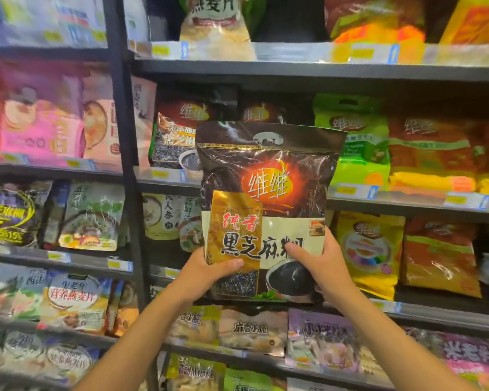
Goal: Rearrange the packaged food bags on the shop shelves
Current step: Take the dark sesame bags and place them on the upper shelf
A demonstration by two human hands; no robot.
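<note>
1. the bag (266,210) is a big dark glossy pouch, held upright in the air in front of the right-hand bay of shelves. its top covers part of the shelf (164,179) where a similar dark bag (175,136) and a green bag (356,142) stand, and its bottom hangs just above the next shelf edge down.
2. handling, as a judgement: it looks plump and well filled, so fairly heavy for a pouch. the film is crinkled and shiny, so it is likely soft, bendy and a bit slippery. nothing about it looks breakable, though a hard squeeze could crease it or strain the seal.
3. where to hold: both lower corners, as now, carry the weight and keep it upright. the cut-out handle (267,139) at the top would suit one-handed carrying.
4. left hand (206,273): curled round the lower left corner, thumb lying across the front, fingers hidden behind the bag.
5. right hand (319,266): wrapped round the lower right edge, thumb pressed on the front near the print, the other fingers out of sight behind.
6. both hands grip only this bag; neither touches a shelf or another pack.
</note>
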